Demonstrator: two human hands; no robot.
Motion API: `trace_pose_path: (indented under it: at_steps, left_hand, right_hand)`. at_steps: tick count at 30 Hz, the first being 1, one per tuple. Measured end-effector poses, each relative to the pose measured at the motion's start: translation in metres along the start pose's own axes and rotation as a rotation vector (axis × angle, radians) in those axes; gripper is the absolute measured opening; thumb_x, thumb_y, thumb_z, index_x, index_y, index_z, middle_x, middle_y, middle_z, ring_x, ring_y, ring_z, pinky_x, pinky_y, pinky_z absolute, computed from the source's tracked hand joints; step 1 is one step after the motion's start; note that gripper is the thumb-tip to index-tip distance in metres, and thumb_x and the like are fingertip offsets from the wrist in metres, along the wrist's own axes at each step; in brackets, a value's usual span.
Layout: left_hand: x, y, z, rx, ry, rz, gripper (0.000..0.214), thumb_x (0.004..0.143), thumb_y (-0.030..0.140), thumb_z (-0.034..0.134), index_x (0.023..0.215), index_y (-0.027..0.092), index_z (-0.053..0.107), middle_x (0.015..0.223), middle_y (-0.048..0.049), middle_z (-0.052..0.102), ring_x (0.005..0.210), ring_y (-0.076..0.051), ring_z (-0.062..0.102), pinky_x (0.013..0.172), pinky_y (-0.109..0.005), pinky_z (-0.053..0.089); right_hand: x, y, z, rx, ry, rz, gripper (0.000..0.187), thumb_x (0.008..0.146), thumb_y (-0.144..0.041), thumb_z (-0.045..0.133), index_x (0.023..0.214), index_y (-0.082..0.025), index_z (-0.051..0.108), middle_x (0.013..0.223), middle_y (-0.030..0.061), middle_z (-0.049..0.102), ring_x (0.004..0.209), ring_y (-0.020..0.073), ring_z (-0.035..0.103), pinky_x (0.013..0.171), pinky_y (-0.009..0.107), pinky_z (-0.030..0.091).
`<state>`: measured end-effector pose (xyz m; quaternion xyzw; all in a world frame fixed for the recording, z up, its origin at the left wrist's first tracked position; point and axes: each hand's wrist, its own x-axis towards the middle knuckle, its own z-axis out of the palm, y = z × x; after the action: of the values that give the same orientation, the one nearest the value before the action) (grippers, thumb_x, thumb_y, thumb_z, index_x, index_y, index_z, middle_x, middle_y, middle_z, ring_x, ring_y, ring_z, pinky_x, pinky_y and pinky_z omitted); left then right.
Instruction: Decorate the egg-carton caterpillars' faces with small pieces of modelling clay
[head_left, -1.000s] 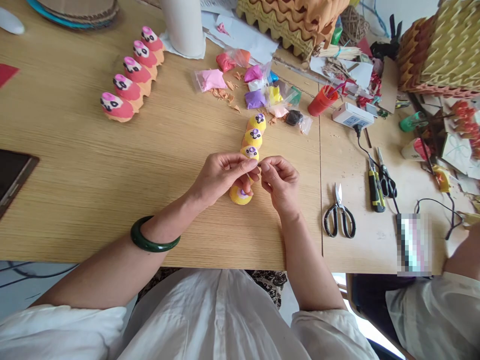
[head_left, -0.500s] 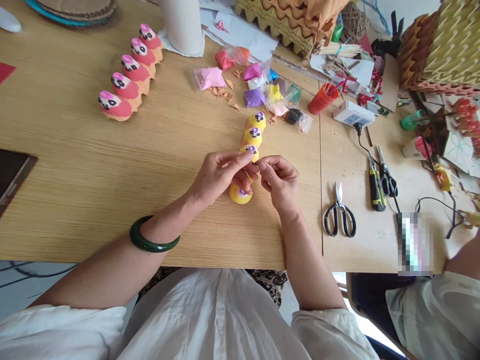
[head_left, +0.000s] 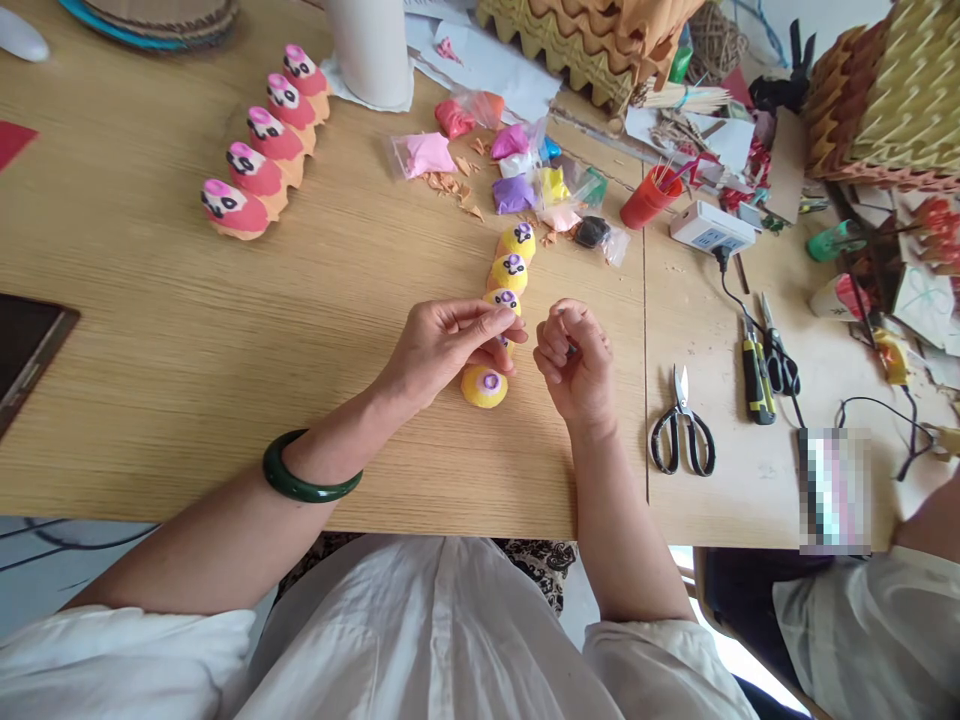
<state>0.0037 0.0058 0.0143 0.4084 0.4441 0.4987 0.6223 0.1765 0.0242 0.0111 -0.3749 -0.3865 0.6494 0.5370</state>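
My left hand [head_left: 457, 340], below a green bangle-free wrist line, pinches thumb to fingertips over the strip of yellow egg-carton cups [head_left: 484, 387]; what it holds, if anything, is too small to make out. Purple rings sit on the cups, and the farther ones also carry small black marks like eyes. Just right of the strip, my right hand [head_left: 576, 350] is raised with fingers curled in; a small dark bit shows between them, too little to name. A dark green bangle [head_left: 311, 490] circles my left forearm.
A strip of red cups [head_left: 259, 170] stands at the left back. Bags of coloured clay [head_left: 514, 195] lie ahead, near an orange cup [head_left: 649, 197]. Scissors [head_left: 682, 425] and a cutter [head_left: 757, 375] are on the right. Another person's arm [head_left: 930, 510] rests at the right edge.
My hands have come apart: the right one has drawn back to the right and curled. The left stays over the yellow strip, and the nearest cup's ring is now uncovered.
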Motion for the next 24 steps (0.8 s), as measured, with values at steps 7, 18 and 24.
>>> trace_pose_path:
  at_steps: [7, 18, 24]
  left_hand:
    - [-0.001, -0.001, -0.001, 0.006, -0.015, -0.005, 0.045, 0.084, 0.058, 0.085, 0.096, 0.015, 0.083, 0.101, -0.0105, 0.083, 0.066, -0.015, 0.075, 0.066, -0.026, 0.064]
    - [-0.001, 0.002, 0.001, 0.000, -0.001, -0.019, 0.038, 0.083, 0.051, 0.085, 0.089, 0.014, 0.081, 0.093, -0.0083, 0.082, 0.065, -0.014, 0.073, 0.065, -0.024, 0.063]
    - [0.000, 0.001, 0.001, 0.013, 0.008, -0.031, 0.038, 0.083, 0.051, 0.085, 0.089, 0.014, 0.080, 0.092, -0.0086, 0.081, 0.064, -0.014, 0.074, 0.064, -0.024, 0.063]
  right_hand:
    - [0.003, 0.001, 0.002, -0.038, 0.041, 0.111, 0.041, 0.089, -0.058, 0.077, 0.079, -0.022, 0.059, 0.059, -0.0095, 0.039, 0.049, 0.0058, 0.018, 0.040, 0.020, 0.015]
    - [0.011, 0.002, -0.007, 0.166, 0.049, 0.135, 0.012, 0.086, -0.012, 0.065, 0.092, -0.023, 0.065, 0.082, -0.0024, 0.063, 0.062, 0.0081, 0.046, 0.048, 0.015, 0.041]
    - [0.014, 0.003, -0.011, 0.280, 0.115, 0.142, 0.035, 0.067, 0.002, 0.052, 0.088, -0.023, 0.065, 0.085, -0.0017, 0.065, 0.066, 0.0097, 0.049, 0.055, 0.017, 0.049]
